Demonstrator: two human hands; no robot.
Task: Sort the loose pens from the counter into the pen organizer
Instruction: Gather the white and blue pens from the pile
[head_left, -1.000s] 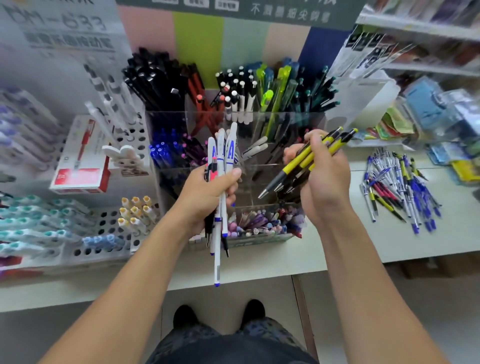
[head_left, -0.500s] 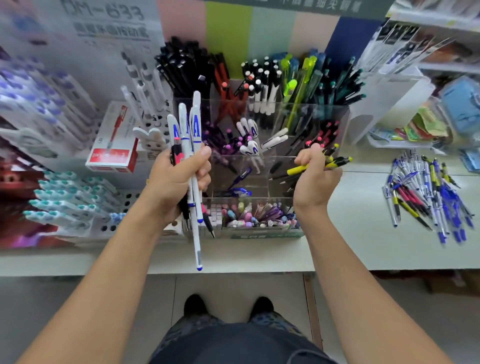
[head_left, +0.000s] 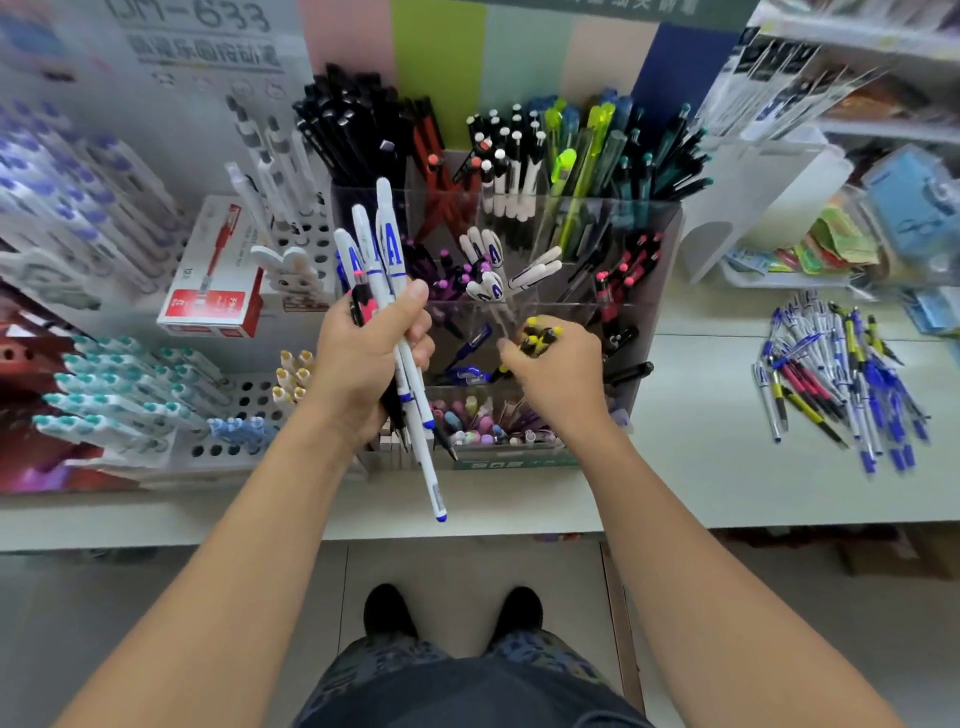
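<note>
The right hand grips a bunch of yellow pens, fingers curled round them, tips down over a front cell of the clear organizer. The left hand clasps several white pens upright in a closed fist. More loose pens lie on the worktop, well apart to the right. Pens are light, stiff and smooth, so I think a bunch slips easily; it is best held at the middle.

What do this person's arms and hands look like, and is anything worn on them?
Both forearms are bare, with no sleeve in view. The left hand and right hand wear no gloves, and no watch, ring or bracelet shows on either.
</note>
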